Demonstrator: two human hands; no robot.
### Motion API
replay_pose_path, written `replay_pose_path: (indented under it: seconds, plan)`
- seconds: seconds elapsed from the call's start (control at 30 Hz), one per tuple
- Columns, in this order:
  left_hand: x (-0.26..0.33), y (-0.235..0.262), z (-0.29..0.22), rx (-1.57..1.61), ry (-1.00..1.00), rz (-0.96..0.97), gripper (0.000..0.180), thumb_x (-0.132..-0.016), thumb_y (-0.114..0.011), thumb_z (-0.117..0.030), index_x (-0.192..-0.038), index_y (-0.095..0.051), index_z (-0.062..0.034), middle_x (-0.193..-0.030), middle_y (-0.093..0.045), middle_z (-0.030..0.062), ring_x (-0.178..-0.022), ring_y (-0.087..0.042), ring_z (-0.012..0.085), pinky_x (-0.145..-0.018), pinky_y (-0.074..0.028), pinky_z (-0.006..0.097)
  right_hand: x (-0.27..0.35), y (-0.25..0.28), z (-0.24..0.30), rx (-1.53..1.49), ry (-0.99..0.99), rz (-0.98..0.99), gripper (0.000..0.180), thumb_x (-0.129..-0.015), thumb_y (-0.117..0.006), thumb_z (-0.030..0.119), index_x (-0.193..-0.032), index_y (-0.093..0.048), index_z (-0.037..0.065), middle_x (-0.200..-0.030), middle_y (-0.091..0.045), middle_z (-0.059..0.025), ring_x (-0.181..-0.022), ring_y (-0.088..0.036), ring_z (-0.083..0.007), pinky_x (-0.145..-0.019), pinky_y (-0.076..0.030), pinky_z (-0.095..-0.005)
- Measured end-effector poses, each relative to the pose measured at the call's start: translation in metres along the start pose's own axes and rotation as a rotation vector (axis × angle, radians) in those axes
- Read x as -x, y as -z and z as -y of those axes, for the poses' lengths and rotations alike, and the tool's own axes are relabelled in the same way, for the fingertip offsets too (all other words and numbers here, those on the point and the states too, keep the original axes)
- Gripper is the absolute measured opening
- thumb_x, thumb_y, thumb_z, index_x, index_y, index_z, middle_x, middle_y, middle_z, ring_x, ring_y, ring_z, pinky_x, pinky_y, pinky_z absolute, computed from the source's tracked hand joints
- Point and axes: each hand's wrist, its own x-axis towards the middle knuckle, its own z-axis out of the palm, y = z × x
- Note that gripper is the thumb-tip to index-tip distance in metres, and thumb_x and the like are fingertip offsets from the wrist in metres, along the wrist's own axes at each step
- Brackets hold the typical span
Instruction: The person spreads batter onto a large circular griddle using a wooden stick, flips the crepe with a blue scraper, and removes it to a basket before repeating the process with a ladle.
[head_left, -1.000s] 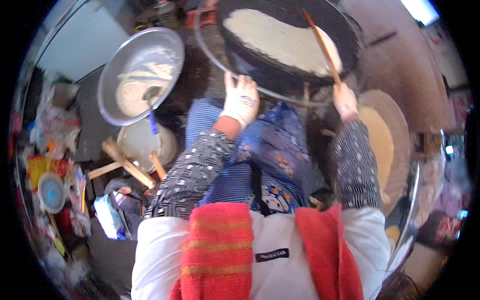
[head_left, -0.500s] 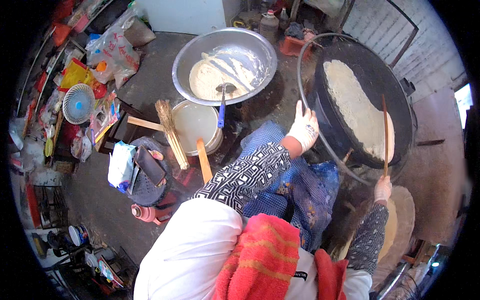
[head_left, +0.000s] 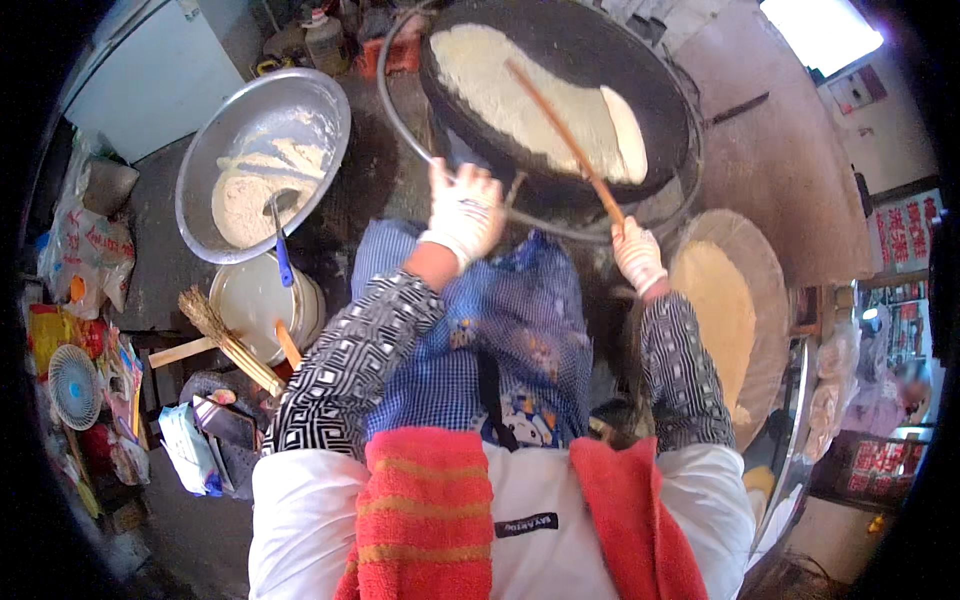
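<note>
A large round black griddle (head_left: 640, 45) carries a long pale pancake (head_left: 490, 85) of thin batter, with a narrow strip at its right end lying raised or folded. My right hand (head_left: 638, 256), in a white glove, is closed round the near end of a long thin wooden stick (head_left: 568, 140). The stick slants up and left over the pancake, its far tip above the middle. My left hand (head_left: 467, 212), also gloved, curls over the metal ring (head_left: 400, 122) that runs round the griddle's near side; its fingertips are partly hidden.
At left stands a wide metal basin (head_left: 190, 190) of batter with a blue-handled ladle (head_left: 284, 258). Below it are a white bucket (head_left: 308, 310) and a straw brush (head_left: 235, 345). A round tray of pancakes (head_left: 765, 330) lies right of my right forearm. A blue checked cloth (head_left: 440, 365) covers my lap.
The view has turned right, bringing the griddle nearer the middle. The stick has swung from nearly upright at the pancake's right end to slanting left across it. My left hand stays at the ring.
</note>
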Motion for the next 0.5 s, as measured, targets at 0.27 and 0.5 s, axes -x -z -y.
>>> replay_pose_path:
  seconds: [0.27, 0.5]
  plan:
    - [0.029, -0.042, -0.05, -0.24, -0.117, -0.02, 0.054, -0.095, -0.039, -0.022, -0.144, -0.038, 0.0015, -0.151, -0.037, 0.0147, -0.141, -0.031, 0.0313, -0.111, -0.008, 0.069, -0.004, 0.051, 0.029, -0.122, -0.197, -0.032, 0.036, -0.1, -0.042, 0.033, -0.092, -0.059, 0.002, -0.076, -0.065, -0.0241, -0.074, -0.065, -0.0403, -0.063, -0.051, -0.0508]
    - [0.022, -0.051, -0.03, -0.299, -0.11, -0.098, 0.055, -0.093, -0.043, -0.026, -0.142, -0.041, 0.0004, -0.147, -0.042, 0.0142, -0.139, -0.035, 0.0291, -0.111, -0.009, 0.069, 0.011, 0.017, -0.007, -0.13, -0.299, 0.042, 0.029, -0.098, -0.046, 0.029, -0.094, -0.058, 0.004, -0.083, -0.067, -0.0221, -0.076, -0.065, -0.0404, -0.067, -0.052, -0.049]
